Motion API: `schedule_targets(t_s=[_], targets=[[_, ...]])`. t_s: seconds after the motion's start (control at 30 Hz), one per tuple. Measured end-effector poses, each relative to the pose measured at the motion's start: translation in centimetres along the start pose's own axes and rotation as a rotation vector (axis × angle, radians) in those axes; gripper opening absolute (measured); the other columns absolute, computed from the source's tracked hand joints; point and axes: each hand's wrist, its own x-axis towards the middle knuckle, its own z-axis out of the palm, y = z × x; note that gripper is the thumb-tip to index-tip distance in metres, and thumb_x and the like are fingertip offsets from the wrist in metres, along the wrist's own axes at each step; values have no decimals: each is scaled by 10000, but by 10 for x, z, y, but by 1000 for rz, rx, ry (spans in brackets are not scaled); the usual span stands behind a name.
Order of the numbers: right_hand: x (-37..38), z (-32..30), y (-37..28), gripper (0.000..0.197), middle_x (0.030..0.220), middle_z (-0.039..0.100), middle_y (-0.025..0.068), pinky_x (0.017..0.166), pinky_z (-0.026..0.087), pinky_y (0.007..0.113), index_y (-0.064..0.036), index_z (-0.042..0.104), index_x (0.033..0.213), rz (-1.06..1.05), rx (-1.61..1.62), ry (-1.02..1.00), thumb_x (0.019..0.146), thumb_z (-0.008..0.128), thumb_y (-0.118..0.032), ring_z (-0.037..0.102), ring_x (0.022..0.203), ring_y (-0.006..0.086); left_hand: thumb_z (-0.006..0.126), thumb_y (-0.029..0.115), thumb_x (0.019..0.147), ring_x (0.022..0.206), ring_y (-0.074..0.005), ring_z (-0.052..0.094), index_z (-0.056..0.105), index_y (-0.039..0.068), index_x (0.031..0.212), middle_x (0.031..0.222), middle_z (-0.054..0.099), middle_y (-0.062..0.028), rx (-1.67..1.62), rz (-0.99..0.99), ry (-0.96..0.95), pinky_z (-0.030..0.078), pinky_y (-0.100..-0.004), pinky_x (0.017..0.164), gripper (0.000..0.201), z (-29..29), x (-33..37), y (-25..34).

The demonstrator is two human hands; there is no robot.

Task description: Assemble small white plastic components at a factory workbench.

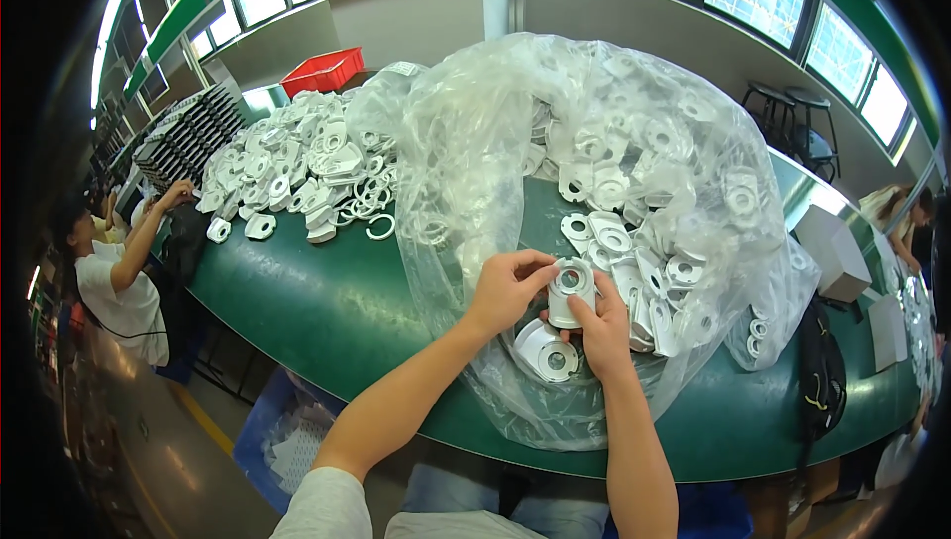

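A white plastic housing part (572, 313) with a round ring opening is held up in front of me. My right hand (606, 336) grips it from the right side, thumb on its face. At its upper left edge, my left hand (507, 291) has thumb and fingers pinched together on the part; the fingertips are partly hidden. Just below lies another white part (545, 353) with a round hole, on the plastic bag. A heap of similar white parts (634, 276) spills from the large clear plastic bag (456, 192) beyond my hands.
More white parts and loose rings (327, 158) are piled on the green table (287, 267) at the left. Behind them stand a red bin (324, 71) and stacked dark trays (188, 138). White boxes (832, 252) and a black bag (820, 371) lie right. A co-worker (124, 281) sits left.
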Motion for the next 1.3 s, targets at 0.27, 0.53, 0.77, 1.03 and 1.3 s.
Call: schedule_targets(t_s=[0.27,0.53,0.77,1.03,1.3], targets=[[-2,1,1,242,928,624,144,452,441,221,12,453,1143,-27,-8,-3,915,436,-69,640,642,179,615,61,860,642,-87,577,649,-36,942,773,656,-53,-85,-57,-43,471,-218,589,131,-1,-1,1],[0,1,0,207,870,636,101,514,507,238,7,534,1054,-4,-29,44,950,485,-166,636,630,158,617,48,852,711,-90,598,646,-29,944,817,653,-50,3,-9,-51,481,-221,636,123,2,-6,6],[-1,8,9,228,868,614,67,575,532,251,8,550,1039,-109,-77,59,967,458,-187,608,679,118,619,45,849,842,-98,595,649,-21,1017,941,622,-61,105,138,-84,477,-224,723,183,2,-5,16],[0,2,9,266,869,594,48,603,541,251,12,573,982,-123,-67,27,986,424,-209,572,716,92,612,19,847,832,-123,616,647,-51,993,915,619,-64,18,151,-137,493,-234,728,166,2,-4,13],[-1,5,5,239,847,580,44,637,527,255,16,574,922,-130,-137,13,970,453,-184,556,726,88,608,11,843,825,-125,626,643,-55,986,922,616,-65,-64,63,-179,509,-233,720,161,-1,-5,16]])
